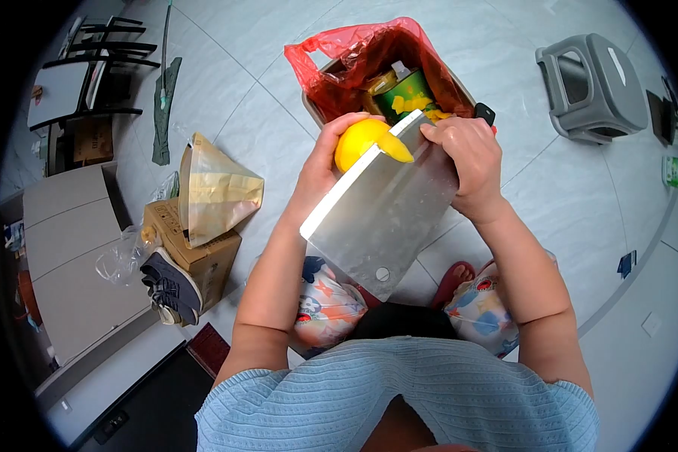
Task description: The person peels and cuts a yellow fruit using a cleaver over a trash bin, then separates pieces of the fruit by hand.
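Grasping a smooth, rounded, bright yellow fruit [356, 143] in the left hand [320, 162], just in front of a bin [311, 108] lined with a red plastic bag [410, 34], with 1 yellow slice [398, 148] lapping over the blade. Gripping a broad steel cleaver [384, 211] in the right hand [472, 162], beside its black handle [485, 114], with the thumb laid on the blade. Reaching forward with 2 bent arms, angled inward above the knees.
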`<state>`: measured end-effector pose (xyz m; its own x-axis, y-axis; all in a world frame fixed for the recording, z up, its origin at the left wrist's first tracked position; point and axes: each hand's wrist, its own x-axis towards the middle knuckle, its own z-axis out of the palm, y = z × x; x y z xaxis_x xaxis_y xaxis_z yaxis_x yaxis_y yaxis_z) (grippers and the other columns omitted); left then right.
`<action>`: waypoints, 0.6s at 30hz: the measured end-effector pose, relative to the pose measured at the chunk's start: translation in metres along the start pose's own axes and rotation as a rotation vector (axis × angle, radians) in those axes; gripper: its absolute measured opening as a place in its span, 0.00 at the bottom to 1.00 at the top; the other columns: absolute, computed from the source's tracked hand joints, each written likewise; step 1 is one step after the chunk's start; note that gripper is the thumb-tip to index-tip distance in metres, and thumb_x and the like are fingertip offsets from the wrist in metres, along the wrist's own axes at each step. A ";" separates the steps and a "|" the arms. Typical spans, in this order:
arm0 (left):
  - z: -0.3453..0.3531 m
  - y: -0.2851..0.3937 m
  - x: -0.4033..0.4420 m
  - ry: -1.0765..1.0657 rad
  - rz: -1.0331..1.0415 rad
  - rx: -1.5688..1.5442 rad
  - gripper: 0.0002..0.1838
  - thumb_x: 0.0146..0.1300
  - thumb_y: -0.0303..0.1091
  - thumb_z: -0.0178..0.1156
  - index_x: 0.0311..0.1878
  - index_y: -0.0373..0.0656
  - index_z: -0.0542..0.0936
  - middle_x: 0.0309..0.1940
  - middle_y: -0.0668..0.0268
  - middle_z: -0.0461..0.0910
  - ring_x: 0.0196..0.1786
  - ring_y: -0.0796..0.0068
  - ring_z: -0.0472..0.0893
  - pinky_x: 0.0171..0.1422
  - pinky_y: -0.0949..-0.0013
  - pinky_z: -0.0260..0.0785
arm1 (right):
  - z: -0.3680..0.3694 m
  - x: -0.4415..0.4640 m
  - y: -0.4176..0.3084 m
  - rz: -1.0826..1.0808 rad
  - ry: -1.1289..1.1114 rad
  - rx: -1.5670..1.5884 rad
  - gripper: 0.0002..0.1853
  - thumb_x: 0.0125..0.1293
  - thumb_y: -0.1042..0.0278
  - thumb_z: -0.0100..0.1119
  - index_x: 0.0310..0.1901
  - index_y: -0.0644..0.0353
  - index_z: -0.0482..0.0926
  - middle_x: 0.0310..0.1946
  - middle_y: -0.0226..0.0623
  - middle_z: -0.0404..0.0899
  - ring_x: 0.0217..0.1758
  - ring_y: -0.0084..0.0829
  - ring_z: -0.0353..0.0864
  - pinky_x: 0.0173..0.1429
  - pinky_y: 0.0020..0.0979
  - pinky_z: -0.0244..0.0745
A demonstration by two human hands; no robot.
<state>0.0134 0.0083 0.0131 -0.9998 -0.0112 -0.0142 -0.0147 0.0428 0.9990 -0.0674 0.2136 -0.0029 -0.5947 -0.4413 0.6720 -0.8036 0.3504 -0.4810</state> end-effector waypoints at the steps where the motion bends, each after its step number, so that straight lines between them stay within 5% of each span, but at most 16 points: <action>1: 0.000 0.000 0.000 0.000 0.000 0.000 0.38 0.56 0.27 0.72 0.68 0.47 0.64 0.62 0.60 0.73 0.64 0.67 0.72 0.71 0.65 0.64 | -0.001 0.001 -0.001 0.000 0.000 0.000 0.16 0.47 0.66 0.67 0.41 0.58 0.80 0.32 0.37 0.80 0.37 0.38 0.81 0.44 0.37 0.71; 10: 0.002 0.004 -0.002 -0.025 -0.041 -0.053 0.36 0.57 0.28 0.71 0.67 0.47 0.66 0.62 0.62 0.73 0.65 0.68 0.72 0.71 0.65 0.63 | -0.002 0.001 -0.005 -0.037 0.035 0.043 0.16 0.48 0.65 0.67 0.40 0.57 0.80 0.30 0.37 0.80 0.35 0.38 0.80 0.43 0.37 0.71; 18: -0.004 0.003 0.002 -0.095 0.124 0.126 0.33 0.57 0.29 0.70 0.66 0.47 0.68 0.62 0.62 0.73 0.65 0.67 0.71 0.71 0.64 0.62 | -0.006 0.001 0.003 -0.019 -0.010 0.017 0.17 0.47 0.63 0.68 0.40 0.58 0.80 0.30 0.37 0.80 0.37 0.39 0.80 0.44 0.37 0.70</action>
<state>0.0115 0.0043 0.0159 -0.9904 0.0961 0.0991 0.1138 0.1626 0.9801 -0.0698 0.2191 -0.0006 -0.5793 -0.4561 0.6756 -0.8151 0.3281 -0.4775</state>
